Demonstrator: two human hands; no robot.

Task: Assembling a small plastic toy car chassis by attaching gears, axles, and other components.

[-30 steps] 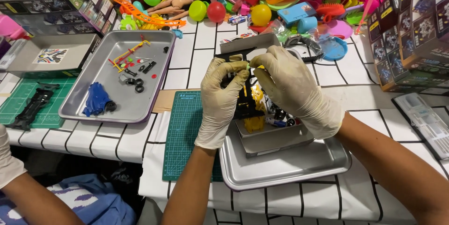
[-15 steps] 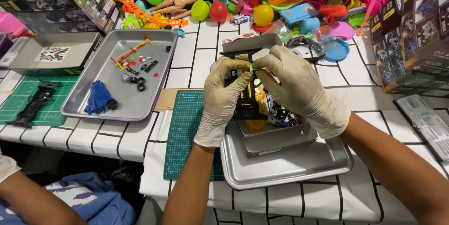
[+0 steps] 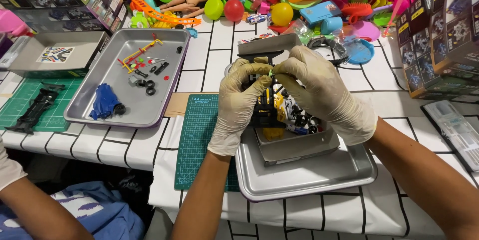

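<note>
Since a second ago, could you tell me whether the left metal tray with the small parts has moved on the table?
No. The left metal tray lies as before against the grid lines of the table and beside the green cutting mat; only the camera shifted slightly.

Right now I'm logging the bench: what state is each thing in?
left hand: gloved, pinching a small green part
right hand: gloved, pinching the same part
small box: open, toy car parts inside, sitting in the near metal tray
far metal tray: holding loose small parts and a blue piece
black chassis: lying flat on the left green mat
</note>
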